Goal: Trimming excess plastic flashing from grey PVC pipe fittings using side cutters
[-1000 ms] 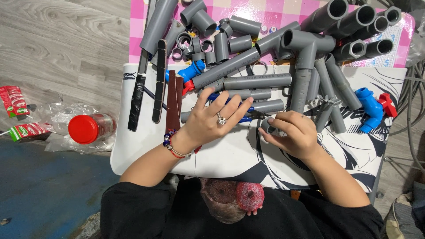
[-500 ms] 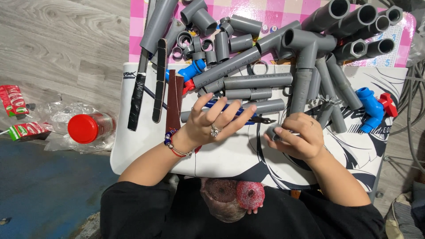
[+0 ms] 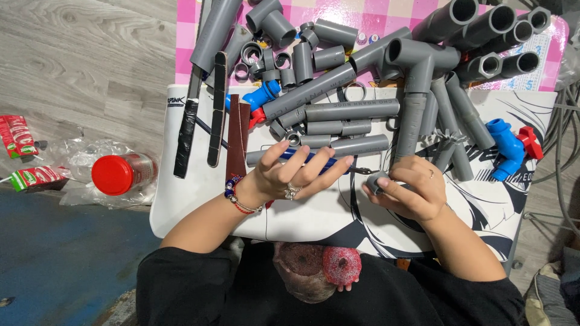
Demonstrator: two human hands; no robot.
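**Hands over grey pipe pieces on a small white table**

Head view, looking straight down. Left hand (image 3: 290, 175) spread flat, fingers apart and stretched out, lying across a dark blue pen-like tool (image 3: 314, 158) that runs under the fingertips; hard to tell whether gripped or only covered. Silver ring on one finger, beaded bracelet (image 3: 232, 192) at the wrist. Just beyond the fingertips, a short grey pipe (image 3: 356, 146) lying crosswise, and further out two more stacked the same way, the longest (image 3: 351, 111) on top. Off to the outer side of the left hand, a brown strip (image 3: 237, 140), then a long black file-like bar (image 3: 217, 108) and a black-taped stick (image 3: 186, 137), all lying away from the body.

Right hand (image 3: 408, 192) curled shut, thumb and fingers pinched on a small grey fitting (image 3: 376, 181) held at the side facing the left hand. Straight ahead of the knuckles, a grey tee pipe (image 3: 417, 78) with its stem pointing back at the hand. To the outer side, a blue valve with a red handle (image 3: 512, 145).

All resting on the white table (image 3: 314, 214). Well outside the left arm, on the floor, a red-capped jar (image 3: 121, 174) among clear plastic wrap.
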